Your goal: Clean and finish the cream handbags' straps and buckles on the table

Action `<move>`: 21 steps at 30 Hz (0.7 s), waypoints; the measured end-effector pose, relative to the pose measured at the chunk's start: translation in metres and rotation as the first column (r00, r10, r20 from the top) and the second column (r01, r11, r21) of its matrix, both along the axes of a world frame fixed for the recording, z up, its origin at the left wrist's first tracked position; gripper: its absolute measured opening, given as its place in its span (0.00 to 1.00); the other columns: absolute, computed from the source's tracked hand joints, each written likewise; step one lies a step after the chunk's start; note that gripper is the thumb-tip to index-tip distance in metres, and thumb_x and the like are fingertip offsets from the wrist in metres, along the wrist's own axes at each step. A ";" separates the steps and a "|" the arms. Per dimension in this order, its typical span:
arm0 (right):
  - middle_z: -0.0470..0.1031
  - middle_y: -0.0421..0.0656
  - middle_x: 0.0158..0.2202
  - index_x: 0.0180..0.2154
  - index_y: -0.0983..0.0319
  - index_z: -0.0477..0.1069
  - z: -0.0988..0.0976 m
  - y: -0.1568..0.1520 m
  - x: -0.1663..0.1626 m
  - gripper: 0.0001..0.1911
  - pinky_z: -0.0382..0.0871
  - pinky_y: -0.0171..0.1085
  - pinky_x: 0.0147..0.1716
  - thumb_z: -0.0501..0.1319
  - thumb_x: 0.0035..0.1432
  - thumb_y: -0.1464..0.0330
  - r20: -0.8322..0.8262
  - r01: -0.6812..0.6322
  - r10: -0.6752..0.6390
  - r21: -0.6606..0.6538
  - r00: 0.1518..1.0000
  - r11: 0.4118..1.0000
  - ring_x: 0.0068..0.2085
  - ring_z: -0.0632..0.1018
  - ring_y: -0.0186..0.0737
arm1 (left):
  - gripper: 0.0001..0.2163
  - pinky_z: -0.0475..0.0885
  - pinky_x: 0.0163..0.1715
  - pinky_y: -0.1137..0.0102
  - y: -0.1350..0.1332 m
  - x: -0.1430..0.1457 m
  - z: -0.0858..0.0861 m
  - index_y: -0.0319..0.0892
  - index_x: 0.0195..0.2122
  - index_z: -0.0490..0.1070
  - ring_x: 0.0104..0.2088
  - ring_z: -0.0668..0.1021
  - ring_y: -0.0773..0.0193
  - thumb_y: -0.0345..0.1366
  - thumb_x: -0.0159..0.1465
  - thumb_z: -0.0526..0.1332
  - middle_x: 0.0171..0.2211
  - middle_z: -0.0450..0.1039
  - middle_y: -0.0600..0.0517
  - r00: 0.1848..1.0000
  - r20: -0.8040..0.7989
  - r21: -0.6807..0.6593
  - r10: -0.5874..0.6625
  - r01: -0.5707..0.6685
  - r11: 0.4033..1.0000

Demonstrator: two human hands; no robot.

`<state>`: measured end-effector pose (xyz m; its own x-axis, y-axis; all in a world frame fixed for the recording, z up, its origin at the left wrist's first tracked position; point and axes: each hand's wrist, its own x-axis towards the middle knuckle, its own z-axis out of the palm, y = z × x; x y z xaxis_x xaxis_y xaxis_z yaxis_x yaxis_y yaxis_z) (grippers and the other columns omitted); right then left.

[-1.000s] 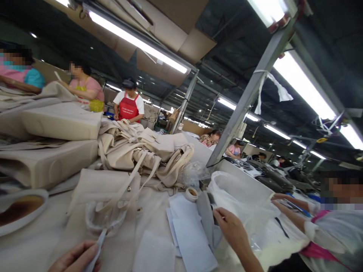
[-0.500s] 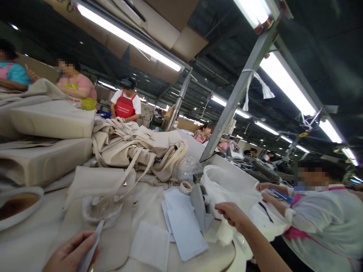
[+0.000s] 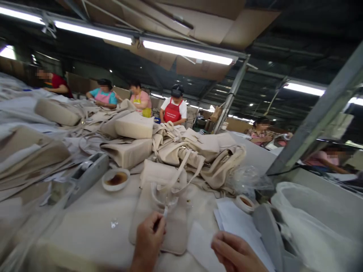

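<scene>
My left hand (image 3: 149,238) is pinched on a thin white strip (image 3: 165,211) low in the view, just over a flat beige bag (image 3: 163,206) lying on the table. My right hand (image 3: 234,253) hovers to the right of it with the fingers curled, above white paper sheets (image 3: 235,223); I see nothing in it. A roll of tape (image 3: 244,203) sits beyond the sheets. A heap of beige bags with long straps (image 3: 198,155) lies behind the flat bag.
A white dish of brown liquid (image 3: 115,179) and a grey tape dispenser (image 3: 86,175) stand to the left. Stacked beige pieces (image 3: 130,139) lie further back. White plastic bags (image 3: 306,215) fill the right. A slanted metal post (image 3: 317,117) rises there. Several people work along the far side.
The view has swung left. My right hand has come back from the white plastic bags to beside my left hand. My left hand has risen over the flat bag, holding the strip.
</scene>
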<state>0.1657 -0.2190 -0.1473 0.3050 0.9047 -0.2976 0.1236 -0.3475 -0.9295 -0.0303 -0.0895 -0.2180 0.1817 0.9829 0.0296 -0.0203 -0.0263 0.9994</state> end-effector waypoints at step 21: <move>0.65 0.34 0.17 0.20 0.60 0.68 0.001 0.114 -0.070 0.07 0.43 0.33 0.19 0.58 0.38 0.64 0.110 -0.287 0.298 -0.105 0.948 0.952 0.19 0.58 0.28 | 0.07 0.69 0.23 0.70 -0.003 -0.007 0.000 0.45 0.30 0.72 0.22 0.73 0.62 0.42 0.58 0.62 0.22 0.72 0.52 0.997 0.009 -0.039 -0.078 0.078 0.996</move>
<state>0.0959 -0.1051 -0.1461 0.0702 0.9318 -0.3561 0.3431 -0.3578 -0.8685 -0.0370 -0.0927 -0.2176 0.2578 0.9662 -0.0072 -0.0282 0.0149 0.9995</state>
